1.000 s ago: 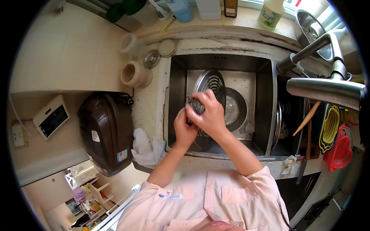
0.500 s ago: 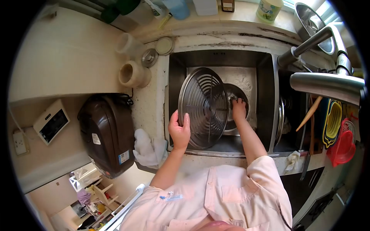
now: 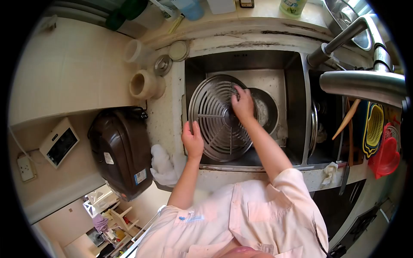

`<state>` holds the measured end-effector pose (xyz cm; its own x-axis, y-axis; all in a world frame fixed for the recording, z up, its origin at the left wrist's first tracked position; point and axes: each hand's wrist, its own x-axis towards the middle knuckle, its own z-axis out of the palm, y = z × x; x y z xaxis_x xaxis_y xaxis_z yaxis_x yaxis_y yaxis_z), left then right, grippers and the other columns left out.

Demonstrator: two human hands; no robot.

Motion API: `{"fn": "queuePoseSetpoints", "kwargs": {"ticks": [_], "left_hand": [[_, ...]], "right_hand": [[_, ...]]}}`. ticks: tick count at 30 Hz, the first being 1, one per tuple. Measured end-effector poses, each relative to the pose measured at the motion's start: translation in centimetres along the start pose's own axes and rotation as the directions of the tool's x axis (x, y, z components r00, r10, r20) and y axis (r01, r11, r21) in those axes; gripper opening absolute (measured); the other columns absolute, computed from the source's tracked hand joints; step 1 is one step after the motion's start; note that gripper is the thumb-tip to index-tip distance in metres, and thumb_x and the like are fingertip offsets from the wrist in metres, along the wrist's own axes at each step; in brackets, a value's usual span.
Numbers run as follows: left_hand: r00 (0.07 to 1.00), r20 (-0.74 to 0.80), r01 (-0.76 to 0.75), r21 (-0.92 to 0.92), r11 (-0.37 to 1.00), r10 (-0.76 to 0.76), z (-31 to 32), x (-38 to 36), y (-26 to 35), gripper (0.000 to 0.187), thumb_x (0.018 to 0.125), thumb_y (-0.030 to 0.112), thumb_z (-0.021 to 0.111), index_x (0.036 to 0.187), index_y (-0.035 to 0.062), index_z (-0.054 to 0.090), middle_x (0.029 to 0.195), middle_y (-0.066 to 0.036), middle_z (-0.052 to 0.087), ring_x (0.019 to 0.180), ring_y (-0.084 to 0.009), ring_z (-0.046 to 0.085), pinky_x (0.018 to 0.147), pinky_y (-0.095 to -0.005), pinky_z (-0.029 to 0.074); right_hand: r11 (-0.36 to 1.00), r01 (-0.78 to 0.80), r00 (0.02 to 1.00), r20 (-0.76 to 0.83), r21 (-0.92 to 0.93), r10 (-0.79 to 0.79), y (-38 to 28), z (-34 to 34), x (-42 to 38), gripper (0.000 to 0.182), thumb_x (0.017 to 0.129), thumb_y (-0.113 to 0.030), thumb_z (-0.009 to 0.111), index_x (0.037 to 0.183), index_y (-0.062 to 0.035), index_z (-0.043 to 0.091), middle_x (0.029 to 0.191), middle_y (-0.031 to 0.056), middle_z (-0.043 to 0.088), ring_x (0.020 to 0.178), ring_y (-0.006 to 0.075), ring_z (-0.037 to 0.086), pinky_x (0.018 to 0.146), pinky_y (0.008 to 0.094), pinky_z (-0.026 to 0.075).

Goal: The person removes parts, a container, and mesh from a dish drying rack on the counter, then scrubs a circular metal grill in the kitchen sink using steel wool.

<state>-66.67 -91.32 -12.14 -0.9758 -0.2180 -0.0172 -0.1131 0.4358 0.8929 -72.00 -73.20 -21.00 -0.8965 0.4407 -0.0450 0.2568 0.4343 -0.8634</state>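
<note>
A round metal steamer rack [image 3: 214,101] with curved slots lies tilted in the left part of the steel sink [image 3: 297,129]. My left hand [image 3: 192,141] is closed on its near left rim, thumb up. My right hand [image 3: 243,104] presses curled fingers against the upper right of the slotted face. A small greyish thing seems to be under those fingertips, but I cannot make it out. Partly hidden behind the rack and my right wrist, a metal bowl [image 3: 274,112] stands on the sink floor with cloudy liquid in it.
A faucet [image 3: 361,81] reaches over the second basin, which holds a metal lid [image 3: 314,129]. Coloured strainers [image 3: 373,133] hang at the right. Left of the sink are jars [image 3: 143,84], a white cloth [image 3: 161,163] and a dark brown appliance [image 3: 122,150].
My right hand has moved left, out of the bowl and onto the rack. The rack has shifted slightly left and turned its face more upward; my left hand still grips its rim.
</note>
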Motion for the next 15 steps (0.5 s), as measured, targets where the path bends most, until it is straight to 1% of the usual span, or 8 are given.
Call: {"fn": "queuePoseSetpoints", "kwargs": {"ticks": [3, 5, 7, 8, 11, 12, 14, 15], "left_hand": [[0.997, -0.049, 0.063, -0.007, 0.998, -0.064, -0.5, 0.2, 0.6, 0.023, 0.093, 0.018, 0.053, 0.098, -0.004, 0.056, 0.085, -0.002, 0.059, 0.077, -0.0067, 0.049, 0.07, -0.0221, 0.042], [0.998, -0.061, 0.022, -0.081, 0.996, -0.027, -0.5, 0.0, 0.6, 0.023, 0.093, 0.018, 0.054, 0.097, -0.0043, 0.056, 0.082, -0.001, 0.058, 0.075, -0.007, 0.048, 0.068, -0.0227, 0.042], [0.994, -0.114, -0.014, -0.095, 0.995, 0.003, 0.0, -0.1, 1.1, 0.025, 0.093, 0.019, 0.055, 0.095, -0.0061, 0.054, 0.075, -0.001, 0.055, 0.069, -0.0068, 0.044, 0.062, -0.0229, 0.04], [0.995, -0.099, 0.0, -0.105, 0.994, -0.01, -0.1, 0.0, 0.8, 0.026, 0.093, 0.02, 0.055, 0.097, -0.006, 0.054, 0.075, -0.001, 0.055, 0.069, -0.0068, 0.044, 0.062, -0.0228, 0.04], [0.998, -0.054, 0.036, -0.129, 0.991, -0.044, -0.4, -0.1, 0.3, 0.027, 0.093, 0.021, 0.054, 0.099, -0.0055, 0.054, 0.076, -0.001, 0.055, 0.07, -0.0067, 0.045, 0.062, -0.0222, 0.04], [0.998, -0.037, 0.037, -0.138, 0.99, -0.042, -0.4, 0.0, 0.7, 0.027, 0.093, 0.021, 0.054, 0.1, -0.0052, 0.054, 0.077, -0.001, 0.055, 0.07, -0.0066, 0.045, 0.062, -0.0219, 0.04], [0.999, -0.002, 0.048, -0.145, 0.988, -0.049, -0.4, -0.1, 1.0, 0.026, 0.094, 0.021, 0.052, 0.099, -0.0041, 0.055, 0.076, 0.0, 0.054, 0.069, -0.006, 0.044, 0.061, -0.0214, 0.039], [0.999, 0.014, 0.054, -0.144, 0.988, -0.052, -0.3, -0.2, 1.1, 0.025, 0.095, 0.021, 0.051, 0.097, -0.0035, 0.054, 0.075, 0.001, 0.052, 0.069, -0.0056, 0.043, 0.061, -0.0212, 0.038]], "right_hand": [[0.925, -0.092, 0.994, 0.022, -0.37, 0.107, 5.0, -1.3, 0.1, 0.036, 0.078, -0.014, 0.057, 0.114, -0.0102, 0.058, 0.101, 0.0183, 0.052, 0.089, 0.0366, 0.055, 0.075, 0.044, 0.049], [0.782, -0.056, 0.996, 0.014, -0.621, 0.083, 8.3, -2.2, -1.5, 0.037, 0.081, -0.006, 0.052, 0.118, -0.009, 0.054, 0.11, 0.0174, 0.049, 0.097, 0.036, 0.052, 0.075, 0.0434, 0.05], [0.636, 0.038, 0.981, 0.151, -0.771, 0.124, 11.9, -2.9, -2.9, 0.039, 0.081, 0.0, 0.049, 0.119, -0.0072, 0.052, 0.115, 0.0174, 0.046, 0.102, 0.0338, 0.049, 0.074, 0.0423, 0.051], [0.667, -0.031, 0.962, 0.159, -0.744, 0.222, 12.4, -2.5, -2.9, 0.037, 0.08, -0.005, 0.054, 0.117, -0.0041, 0.053, 0.115, 0.0183, 0.047, 0.099, 0.0358, 0.052, 0.076, 0.0433, 0.05], [0.801, -0.236, 0.921, 0.136, -0.55, 0.365, 8.3, -3.6, -2.8, 0.042, 0.075, -0.01, 0.062, 0.115, -0.0021, 0.053, 0.114, 0.0182, 0.049, 0.093, 0.0365, 0.054, 0.079, 0.0428, 0.05], [0.874, -0.195, 0.96, 0.097, -0.445, 0.264, 5.3, -4.7, -3.5, 0.044, 0.075, -0.014, 0.064, 0.117, -0.0026, 0.052, 0.112, 0.0212, 0.051, 0.093, 0.0394, 0.054, 0.081, 0.0446, 0.047], [0.977, 0.017, 0.989, 0.148, -0.214, 0.016, 1.5, -4.8, -5.4, 0.041, 0.078, -0.013, 0.061, 0.117, -0.0038, 0.053, 0.105, 0.0208, 0.053, 0.093, 0.0381, 0.055, 0.079, 0.0431, 0.046], [1.0, 0.026, 0.98, 0.197, -0.007, -0.024, -2.5, -5.5, -6.6, 0.04, 0.078, -0.013, 0.062, 0.116, -0.0043, 0.054, 0.102, 0.0196, 0.054, 0.093, 0.0366, 0.055, 0.078, 0.0433, 0.045]]}}
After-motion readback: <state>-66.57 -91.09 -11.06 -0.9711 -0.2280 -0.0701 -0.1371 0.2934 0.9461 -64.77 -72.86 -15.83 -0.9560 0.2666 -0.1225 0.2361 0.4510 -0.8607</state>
